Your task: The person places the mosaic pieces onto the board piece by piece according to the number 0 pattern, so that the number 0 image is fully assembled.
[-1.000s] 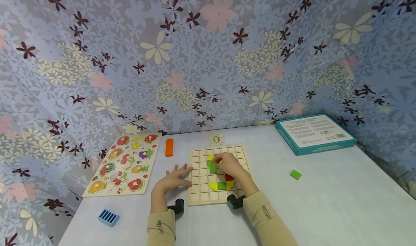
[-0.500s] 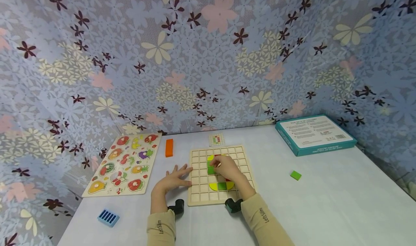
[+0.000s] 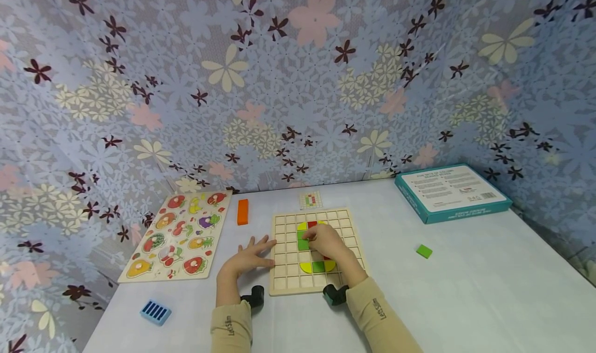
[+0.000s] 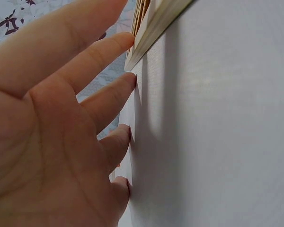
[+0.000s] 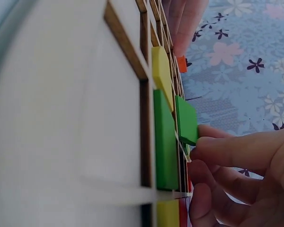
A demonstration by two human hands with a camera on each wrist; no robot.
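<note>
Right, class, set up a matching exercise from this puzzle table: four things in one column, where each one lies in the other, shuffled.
Things:
1. orange block
2. teal box
3. blue comb-like piece
4. left hand

Places:
A. far right of the table
B. near left corner of the table
C. between the fruit puzzle and the grid board
D. flat on the table, fingertips at the grid board's left edge

Pairs: 1-C, 2-A, 3-B, 4-D

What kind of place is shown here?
Probably a play corner: a table under flowered cloth, with a grid board and fruit puzzle. The right hand pinches a green tile.
</note>
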